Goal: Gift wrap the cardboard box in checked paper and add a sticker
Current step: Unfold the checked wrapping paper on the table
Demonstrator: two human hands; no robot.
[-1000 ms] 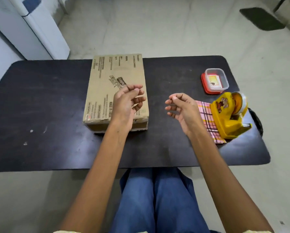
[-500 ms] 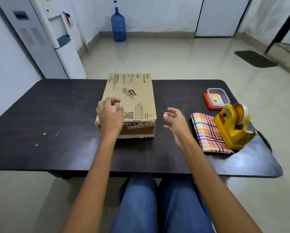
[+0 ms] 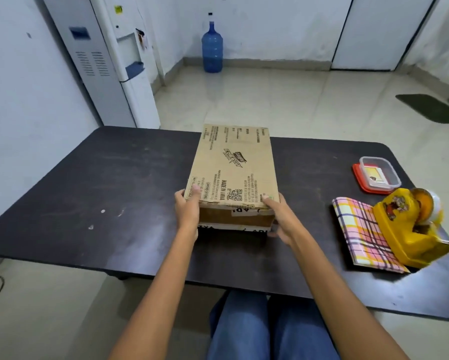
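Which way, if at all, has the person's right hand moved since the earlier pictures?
Yes. The right hand has moved to the left, away from the checked paper, and now grips the near right corner of the cardboard box.

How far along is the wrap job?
Nothing looks done: the cardboard box is bare. In hand: the left hand and right hand grip its near corners. Left: the checked paper lies folded, partly under the yellow tape dispenser, so wrapping, taping and the sticker all remain.
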